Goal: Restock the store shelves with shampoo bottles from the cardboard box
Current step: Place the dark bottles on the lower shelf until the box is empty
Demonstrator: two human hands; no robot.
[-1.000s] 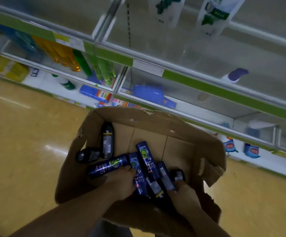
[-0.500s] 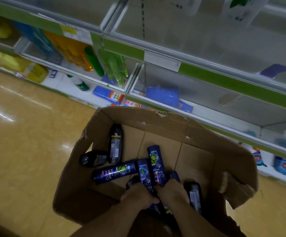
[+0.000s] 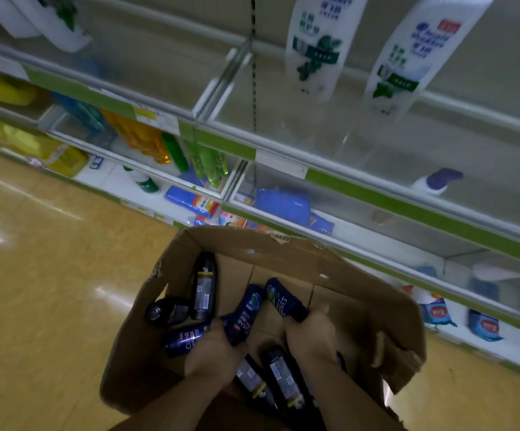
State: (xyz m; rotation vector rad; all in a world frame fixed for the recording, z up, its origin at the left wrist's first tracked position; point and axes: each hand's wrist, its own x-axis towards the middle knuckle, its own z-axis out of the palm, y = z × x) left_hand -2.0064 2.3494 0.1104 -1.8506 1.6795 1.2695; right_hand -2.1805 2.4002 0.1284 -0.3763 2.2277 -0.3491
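An open cardboard box (image 3: 283,247) stands on the floor before the shelves, with several dark blue and black shampoo bottles lying inside. My left hand (image 3: 213,353) grips one dark blue bottle (image 3: 246,312) by its lower end. My right hand (image 3: 311,334) grips another dark blue bottle (image 3: 283,300), lifted a little off the box bottom. Black bottles (image 3: 204,286) lie at the box's left side, and more (image 3: 280,371) lie between my forearms. A further blue bottle (image 3: 184,337) lies under my left hand.
Shelves with green-striped edges (image 3: 376,194) run across the back. Two white bottles (image 3: 317,45) stand on the upper shelf at right, orange and green bottles (image 3: 146,138) on a lower shelf at left. A white bottle with purple cap (image 3: 435,181) lies on the middle shelf. Yellow floor (image 3: 50,275) at left.
My hands moved apart and rose, each now holding a dark blue bottle lifted from the pile. The view tilted upward toward the shelves.
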